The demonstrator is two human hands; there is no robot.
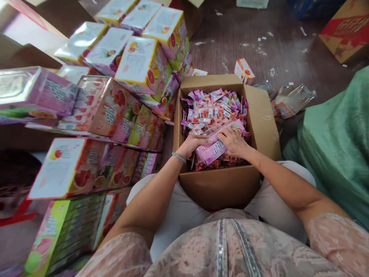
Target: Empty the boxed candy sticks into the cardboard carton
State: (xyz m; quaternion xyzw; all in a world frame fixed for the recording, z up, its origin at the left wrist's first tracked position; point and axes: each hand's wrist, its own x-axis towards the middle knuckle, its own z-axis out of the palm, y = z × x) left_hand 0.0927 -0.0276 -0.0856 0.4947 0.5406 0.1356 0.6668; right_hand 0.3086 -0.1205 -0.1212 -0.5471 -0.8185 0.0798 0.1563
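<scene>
Seated position, cardboard box (261,123) held between the knees, flaps open. Box filled with small candy sachets (210,107) in pink, purple and red, heaped loosely.

Both hands inside the box, at its near side, close together. Left hand (191,145) curled over the left end of a pink packet (215,146); right hand (235,142) laid over the packet's right end, fingers closed on it. Packet clamped between the two hands, lying tilted on top of the sachet heap, near the box's front wall. Printed lettering visible on the packet face between the hands. Teal bracelet (179,157) on the left wrist.

Left of the box: stacked retail cartons (138,65) wrapped in clear film, printed with fruit pictures in yellow, pink, red and green. Upper stack leaning, touching the box's left wall. Lower cartons (72,165) lying on their sides beside the left knee.

Beyond the box: one small loose carton (244,71) on the dark floor (230,38), just behind the rear flap. Right of the box: crumpled clear film wrapper (292,99) on the floor. Further right: green cloth bundle (340,138), near the right arm. Top right corner: brown shipping carton (347,30) with red print, well apart from the box. White scraps scattered on the floor.
</scene>
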